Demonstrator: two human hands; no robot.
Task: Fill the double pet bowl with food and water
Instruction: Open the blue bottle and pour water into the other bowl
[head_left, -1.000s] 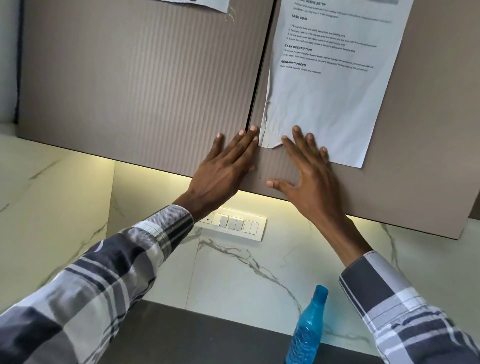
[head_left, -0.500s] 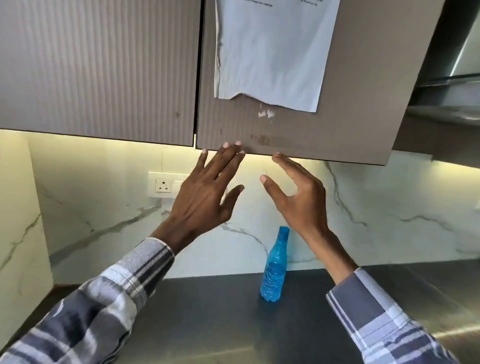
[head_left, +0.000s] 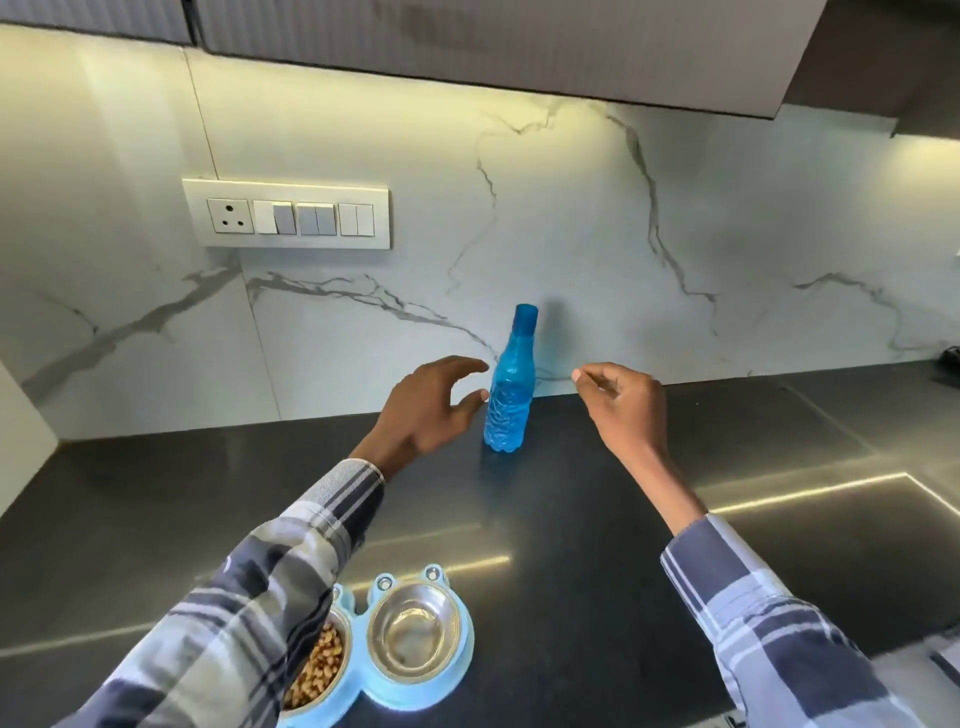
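Note:
A light blue double pet bowl (head_left: 465, 662) sits at the counter's near edge. Its left steel cup holds brown kibble (head_left: 318, 667), partly hidden by my left sleeve. The right steel cup (head_left: 414, 630) looks bare inside. A capped blue water bottle (head_left: 510, 382) stands upright near the marble backsplash. My left hand (head_left: 427, 410) hovers just left of the bottle, fingers curved and apart, not touching it. My right hand (head_left: 623, 402) hangs to the bottle's right, fingers loosely curled, holding nothing.
The dark counter (head_left: 571, 493) runs left to right, with a steel panel (head_left: 857, 545) on the right. A switch and socket plate (head_left: 287, 214) is on the marble wall. Grey upper cabinets (head_left: 519, 41) overhang the counter.
Both hands came down from the cabinet door's lower edge to bottle height. The view tilted down, so the pet bowl is now visible.

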